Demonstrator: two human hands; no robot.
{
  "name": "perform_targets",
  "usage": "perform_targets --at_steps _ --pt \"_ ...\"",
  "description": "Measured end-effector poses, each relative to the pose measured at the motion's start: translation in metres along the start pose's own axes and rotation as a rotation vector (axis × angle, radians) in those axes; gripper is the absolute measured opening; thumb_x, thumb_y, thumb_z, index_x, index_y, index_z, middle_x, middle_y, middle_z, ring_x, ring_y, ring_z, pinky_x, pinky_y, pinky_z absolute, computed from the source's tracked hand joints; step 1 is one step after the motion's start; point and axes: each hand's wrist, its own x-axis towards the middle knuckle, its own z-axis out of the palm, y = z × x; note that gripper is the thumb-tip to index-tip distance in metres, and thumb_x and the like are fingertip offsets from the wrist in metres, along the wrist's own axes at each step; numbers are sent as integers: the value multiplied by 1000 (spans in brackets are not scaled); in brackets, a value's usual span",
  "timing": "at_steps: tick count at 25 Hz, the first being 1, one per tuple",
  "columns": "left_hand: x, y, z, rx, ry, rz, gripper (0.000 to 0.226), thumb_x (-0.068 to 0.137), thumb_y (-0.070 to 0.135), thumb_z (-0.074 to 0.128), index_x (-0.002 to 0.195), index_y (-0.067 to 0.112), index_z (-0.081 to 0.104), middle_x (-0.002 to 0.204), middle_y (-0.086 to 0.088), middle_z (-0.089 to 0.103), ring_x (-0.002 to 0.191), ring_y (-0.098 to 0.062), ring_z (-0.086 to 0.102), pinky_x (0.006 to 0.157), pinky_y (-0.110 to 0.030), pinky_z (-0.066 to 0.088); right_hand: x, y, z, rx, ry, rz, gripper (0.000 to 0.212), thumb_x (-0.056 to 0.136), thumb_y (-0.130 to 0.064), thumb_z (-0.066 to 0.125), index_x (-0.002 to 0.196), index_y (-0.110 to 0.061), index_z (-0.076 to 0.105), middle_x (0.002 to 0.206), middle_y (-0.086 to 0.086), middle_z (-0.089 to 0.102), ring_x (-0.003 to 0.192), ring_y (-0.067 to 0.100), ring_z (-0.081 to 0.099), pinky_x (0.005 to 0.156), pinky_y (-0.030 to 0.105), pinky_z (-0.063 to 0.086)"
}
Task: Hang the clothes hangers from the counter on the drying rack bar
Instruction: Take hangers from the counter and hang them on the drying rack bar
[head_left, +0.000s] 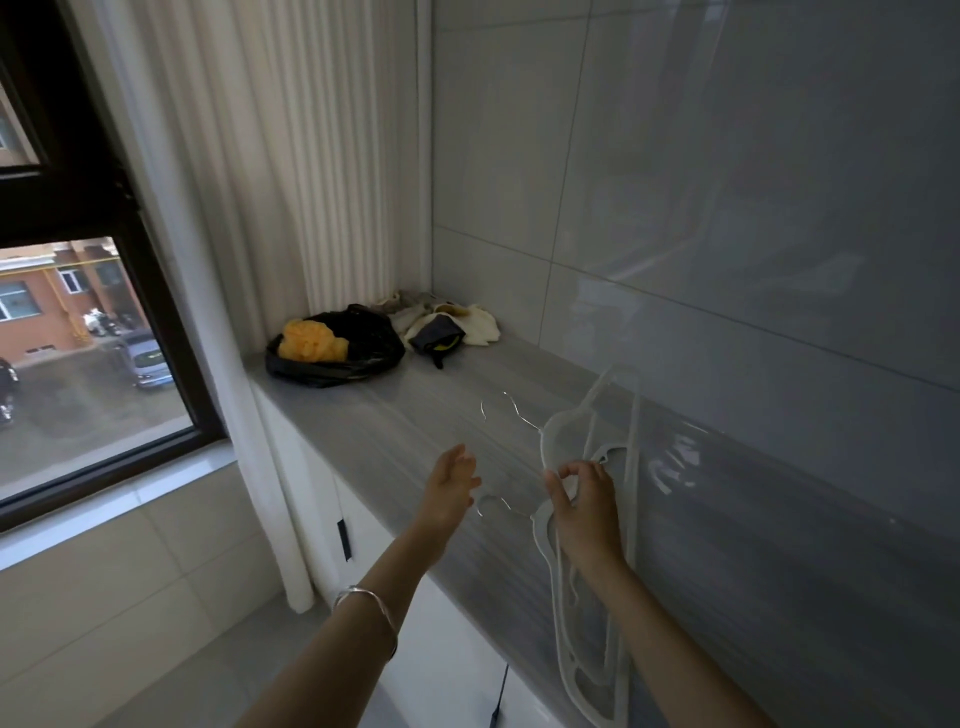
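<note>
Grey counter (415, 415) is seen running along the tiled wall. White hangers (562, 639) are laid at lower right. One raised hanger (558, 422) is pinched by the right hand's (584, 499) curled fingers. The left hand (451, 483) is held spread, just left of it, touching nothing.

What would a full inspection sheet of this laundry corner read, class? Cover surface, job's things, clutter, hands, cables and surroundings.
Surface: grey striped counter, white cabinets below.
Job's things: white hangers lean on the tiled wall; drying rack bar not in view.
Clutter: black bag holding a yellow bundle; cloth pile in the corner.
Hands: left hand open above the counter; right hand, fingers curled round one of the hangers.
Cables: black cord hangs down the cabinet front.
Surroundings: window, white curtain.
</note>
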Motion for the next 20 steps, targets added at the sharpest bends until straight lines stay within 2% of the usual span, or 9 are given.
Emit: perform_targets --at_steps 3,5,8,10,12,14,15,17,20 --pt "-25 21 -23 151 73 161 50 98 24 45 145 19 28 147 -1 35 127 -20 41 97 -27 36 -18 -37 -8 304 -201 50 14 92 -23 54 92 -9 53 90 0 60 86 13 53 70 10 40" --pt "-52 35 -41 279 103 282 55 96 21 49 146 19 25 150 -1 29 134 -20 35 100 -26 33 -43 -65 -10 456 -342 41 4 92 -11 53 94 -10 50 87 -2 64 86 11 57 74 10 41" --pt "-101 51 -66 536 130 496 64 94 16 53 148 19 18 153 -1 23 140 -16 22 109 -22 18 -83 -92 -15 407 -517 -105 23 92 -3 51 98 -25 51 84 -3 59 86 3 60 86 20 43" --pt "-141 64 -80 669 81 661 72 91 11 56 147 28 13 153 9 17 139 -5 13 110 -19 10 -109 -108 -28 356 -569 -202 30 94 -4 47 105 -31 52 81 -7 59 85 3 59 88 23 43" --pt "-183 80 -90 640 37 742 63 91 9 55 137 40 25 143 23 29 133 5 25 107 -9 16 -132 -125 -46 306 -605 -283 34 96 -8 45 108 -38 53 80 -9 64 87 7 60 88 26 44" --pt "-224 97 -98 552 33 742 32 95 17 50 121 36 48 121 23 55 115 6 51 96 -5 34 -155 -146 -64 233 -656 -376 31 97 -12 45 106 -40 55 82 -12 66 86 7 62 88 28 47" --pt "-244 105 -102 507 56 735 22 97 21 47 115 30 55 108 17 65 104 0 60 91 -12 43 -166 -159 -73 204 -661 -422 26 97 -15 45 103 -37 57 80 -12 66 83 7 62 86 28 48" --pt "-289 122 -108 395 110 725 19 97 22 45 105 22 63 89 3 73 87 -13 70 82 -29 54 -183 -189 -93 230 -657 -494 14 95 -19 50 95 -27 62 71 -9 65 72 6 60 77 30 48" --pt "-371 142 -110 309 231 743 21 97 20 46 99 17 67 86 -6 74 76 -24 71 74 -35 57 -216 -237 -125 397 -716 -525 9 89 -19 59 85 -26 65 59 -4 60 61 10 56 70 29 47"
